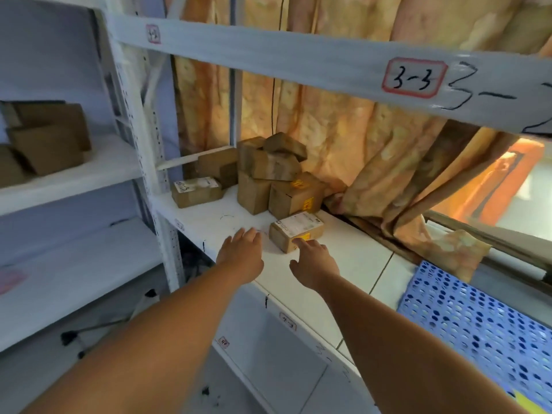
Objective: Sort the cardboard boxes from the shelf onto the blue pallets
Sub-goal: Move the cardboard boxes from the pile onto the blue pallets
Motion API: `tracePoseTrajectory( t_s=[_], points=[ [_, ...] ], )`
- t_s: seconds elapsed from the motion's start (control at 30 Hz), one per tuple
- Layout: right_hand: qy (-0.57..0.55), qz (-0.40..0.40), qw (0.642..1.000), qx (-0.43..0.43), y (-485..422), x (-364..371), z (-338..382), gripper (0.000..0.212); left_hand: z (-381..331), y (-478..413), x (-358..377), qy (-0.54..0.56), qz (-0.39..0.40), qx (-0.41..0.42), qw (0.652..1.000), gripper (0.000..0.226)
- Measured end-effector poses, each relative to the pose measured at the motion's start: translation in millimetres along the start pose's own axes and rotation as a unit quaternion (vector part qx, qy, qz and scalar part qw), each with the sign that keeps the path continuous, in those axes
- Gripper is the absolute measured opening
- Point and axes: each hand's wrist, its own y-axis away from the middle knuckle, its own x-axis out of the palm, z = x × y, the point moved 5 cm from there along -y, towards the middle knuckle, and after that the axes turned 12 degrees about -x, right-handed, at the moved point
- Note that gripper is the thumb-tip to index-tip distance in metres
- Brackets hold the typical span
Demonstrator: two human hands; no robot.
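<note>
A small cardboard box with a white label [295, 233] lies on the white shelf [227, 222] near its front edge. My right hand [313, 262] is open, its fingertips touching the box's near corner. My left hand [242, 253] is open just left of the box, hovering over the shelf without touching it. Behind them a pile of several brown boxes [274, 174] leans against the curtain, and another labelled box [197, 191] lies at the shelf's left end. A blue perforated pallet [484, 327] sits low at the right.
The shelf beam marked 3-3 [413, 77] crosses overhead. A white upright post [149, 162] stands at the left, with more cardboard boxes [44, 141] on the neighbouring shelf. An orange curtain [373, 138] hangs behind the shelf. White floor tiles lie beneath.
</note>
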Motion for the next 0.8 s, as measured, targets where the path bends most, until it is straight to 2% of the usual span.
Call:
tracePoseTrajectory(
  t_s=[0.3,0.5,0.63,0.8],
  points=[
    [0.034,0.036,0.999,0.009,-102,0,-9,0.053,14,-81,-7,0.004,0.008,-0.049,0.999,0.059],
    [0.02,0.082,0.995,0.048,-158,15,-20,0.053,1,-122,-12,0.025,0.019,-0.023,0.999,0.055],
    [0.024,0.122,0.988,0.088,-183,28,-26,0.061,3,-152,-20,0.03,0.021,0.015,0.999,0.055],
    [0.039,0.119,0.982,0.137,-204,32,-28,0.062,15,-201,-46,0.058,-0.042,0.034,0.997,0.051]
  ],
)
